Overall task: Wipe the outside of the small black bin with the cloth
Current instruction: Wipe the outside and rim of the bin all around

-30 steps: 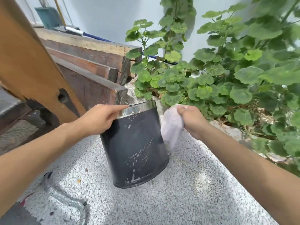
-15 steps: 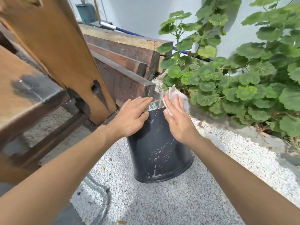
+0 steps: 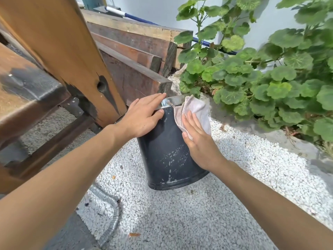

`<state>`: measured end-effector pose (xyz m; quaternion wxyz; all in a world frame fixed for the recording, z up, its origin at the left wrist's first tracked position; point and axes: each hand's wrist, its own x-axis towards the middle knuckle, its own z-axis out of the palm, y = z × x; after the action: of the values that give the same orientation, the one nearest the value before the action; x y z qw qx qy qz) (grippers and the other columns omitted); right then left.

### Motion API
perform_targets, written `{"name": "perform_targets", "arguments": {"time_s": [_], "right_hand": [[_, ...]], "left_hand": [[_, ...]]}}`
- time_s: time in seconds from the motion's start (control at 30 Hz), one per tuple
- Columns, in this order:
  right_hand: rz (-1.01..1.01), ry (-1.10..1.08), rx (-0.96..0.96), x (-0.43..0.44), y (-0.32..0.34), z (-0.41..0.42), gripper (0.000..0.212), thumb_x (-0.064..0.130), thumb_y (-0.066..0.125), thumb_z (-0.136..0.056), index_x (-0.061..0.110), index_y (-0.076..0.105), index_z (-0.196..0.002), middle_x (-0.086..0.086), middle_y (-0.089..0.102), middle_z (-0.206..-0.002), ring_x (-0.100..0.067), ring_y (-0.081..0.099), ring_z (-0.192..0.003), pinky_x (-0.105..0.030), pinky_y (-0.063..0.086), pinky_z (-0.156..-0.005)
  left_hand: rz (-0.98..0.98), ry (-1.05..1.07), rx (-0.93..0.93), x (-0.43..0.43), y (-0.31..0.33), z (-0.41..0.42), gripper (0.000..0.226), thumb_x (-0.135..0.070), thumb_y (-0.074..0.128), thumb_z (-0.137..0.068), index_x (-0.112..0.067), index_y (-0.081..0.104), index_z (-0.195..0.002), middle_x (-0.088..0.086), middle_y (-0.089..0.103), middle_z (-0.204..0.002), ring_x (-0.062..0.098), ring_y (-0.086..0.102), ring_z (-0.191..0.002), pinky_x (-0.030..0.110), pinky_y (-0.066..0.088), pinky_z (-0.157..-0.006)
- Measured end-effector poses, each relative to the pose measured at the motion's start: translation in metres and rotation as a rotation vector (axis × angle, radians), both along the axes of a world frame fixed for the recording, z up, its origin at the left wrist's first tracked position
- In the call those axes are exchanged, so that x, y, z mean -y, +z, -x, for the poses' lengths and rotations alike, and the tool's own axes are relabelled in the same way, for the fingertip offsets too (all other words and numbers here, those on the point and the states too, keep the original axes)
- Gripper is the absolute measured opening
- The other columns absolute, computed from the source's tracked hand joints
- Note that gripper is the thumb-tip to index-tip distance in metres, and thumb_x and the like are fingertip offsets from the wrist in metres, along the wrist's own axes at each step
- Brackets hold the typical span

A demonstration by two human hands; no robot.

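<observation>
The small black bin stands tilted on white gravel, with a shiny metal rim and pale splash marks on its side. My left hand lies flat over the rim's left side, thumb against the wall, holding the bin. My right hand presses a pale pinkish cloth flat against the bin's upper right side, fingers spread over it. The cloth's top edge reaches the rim. The bin's far side and inside are hidden.
Stacked wooden beams lie behind the bin, and a slanted wooden post of a bench stands to the left. Leafy green plants fill the right. A corrugated metal hose runs over the gravel at the lower left.
My right hand has slid the cloth down from the rim onto the bin's upper side. My left hand stays on the rim. The view has shifted a little.
</observation>
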<state>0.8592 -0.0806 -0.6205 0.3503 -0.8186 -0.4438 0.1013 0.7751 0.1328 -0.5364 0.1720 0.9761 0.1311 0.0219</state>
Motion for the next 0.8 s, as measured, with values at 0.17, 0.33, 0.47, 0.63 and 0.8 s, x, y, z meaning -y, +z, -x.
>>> {"name": "perform_targets", "arguments": {"time_s": [0.17, 0.33, 0.47, 0.63, 0.8], "right_hand": [[0.050, 0.045, 0.042, 0.016, -0.012, 0.020, 0.055, 0.032, 0.033, -0.110, 0.022, 0.016, -0.162, 0.016, 0.000, -0.166, 0.005, -0.012, -0.150, -0.011, -0.005, -0.118], [0.083, 0.096, 0.022, 0.035, -0.025, 0.040, 0.056, 0.028, 0.038, -0.108, 0.025, 0.019, -0.161, 0.014, 0.006, -0.167, 0.005, -0.010, -0.151, -0.021, 0.000, -0.120], [0.109, 0.127, 0.036, 0.054, -0.035, 0.052, 0.056, 0.025, 0.044, -0.108, 0.026, 0.022, -0.160, 0.014, 0.010, -0.166, 0.003, -0.005, -0.152, -0.025, 0.006, -0.121], [0.191, 0.206, -0.020, 0.086, -0.049, 0.068, 0.055, 0.038, 0.035, -0.109, 0.030, 0.019, -0.160, 0.014, 0.011, -0.168, 0.000, -0.004, -0.153, -0.030, 0.007, -0.123], [0.260, 0.171, -0.207, 0.106, -0.042, 0.085, 0.053, 0.062, 0.020, -0.099, 0.055, 0.016, -0.152, 0.034, 0.004, -0.161, 0.012, -0.006, -0.148, -0.028, 0.000, -0.120]], "left_hand": [[-0.015, 0.001, 0.003, -0.007, -0.001, 0.002, 0.055, -0.039, 0.034, -0.105, -0.031, 0.020, -0.157, -0.007, 0.023, -0.163, 0.016, 0.018, -0.150, 0.048, 0.017, -0.120], [0.013, 0.031, -0.020, -0.014, -0.001, 0.009, 0.055, -0.043, 0.031, -0.105, -0.031, 0.019, -0.157, -0.008, 0.022, -0.163, 0.017, 0.020, -0.149, 0.046, 0.018, -0.121], [0.032, 0.051, -0.029, -0.018, -0.003, 0.011, 0.055, -0.045, 0.030, -0.105, -0.031, 0.017, -0.157, -0.008, 0.022, -0.163, 0.017, 0.020, -0.149, 0.042, 0.018, -0.121], [0.050, 0.043, -0.010, -0.017, -0.005, 0.010, 0.054, -0.045, 0.030, -0.105, -0.033, 0.019, -0.157, -0.009, 0.024, -0.163, 0.018, 0.021, -0.148, 0.044, 0.018, -0.120], [0.071, 0.055, -0.007, -0.013, -0.005, 0.010, 0.053, -0.045, 0.029, -0.105, -0.037, 0.019, -0.156, -0.013, 0.023, -0.162, 0.015, 0.016, -0.150, 0.054, 0.012, -0.121]]}}
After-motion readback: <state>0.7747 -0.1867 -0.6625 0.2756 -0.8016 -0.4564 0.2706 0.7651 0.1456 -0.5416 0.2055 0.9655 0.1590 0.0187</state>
